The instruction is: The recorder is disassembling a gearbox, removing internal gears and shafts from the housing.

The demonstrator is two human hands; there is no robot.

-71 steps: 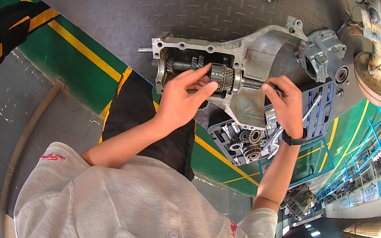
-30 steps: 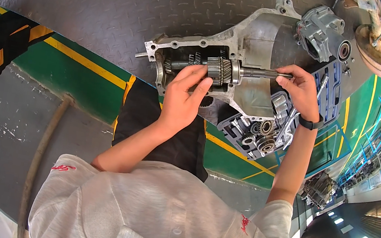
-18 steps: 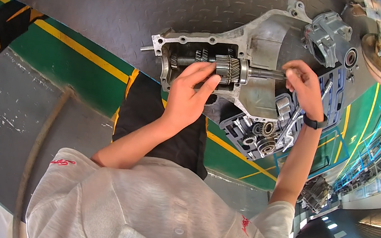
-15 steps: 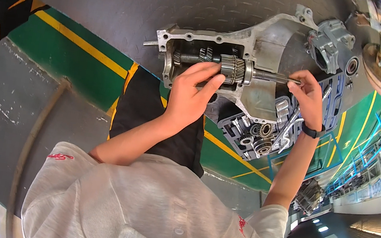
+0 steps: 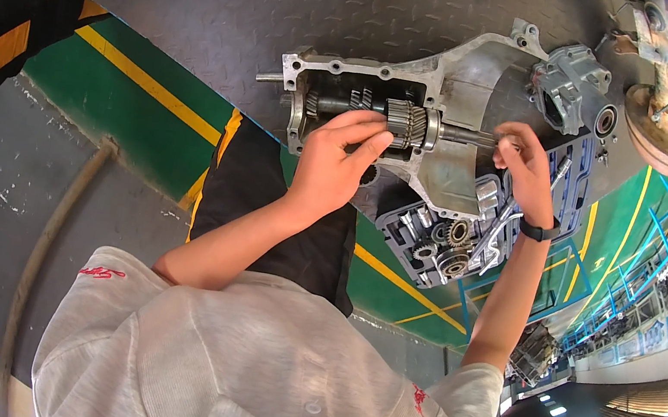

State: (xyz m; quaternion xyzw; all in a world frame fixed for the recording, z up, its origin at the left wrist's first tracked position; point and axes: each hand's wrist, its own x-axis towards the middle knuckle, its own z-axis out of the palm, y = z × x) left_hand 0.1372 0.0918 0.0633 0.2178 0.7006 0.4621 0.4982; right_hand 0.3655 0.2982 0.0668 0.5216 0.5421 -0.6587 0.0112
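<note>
At the silver-grey metal housing (image 5: 373,72), the left hand (image 5: 328,166) pinched a toothed steel shaft (image 5: 406,121), seemingly part-seated, the right hand (image 5: 526,173) curled, grip unclear, and round steel gears (image 5: 458,232) lay outside, near right.

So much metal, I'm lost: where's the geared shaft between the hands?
In the head view, the geared shaft is right of centre, over the open metal casing, left hand at its gears, right hand by its thin end.
</note>
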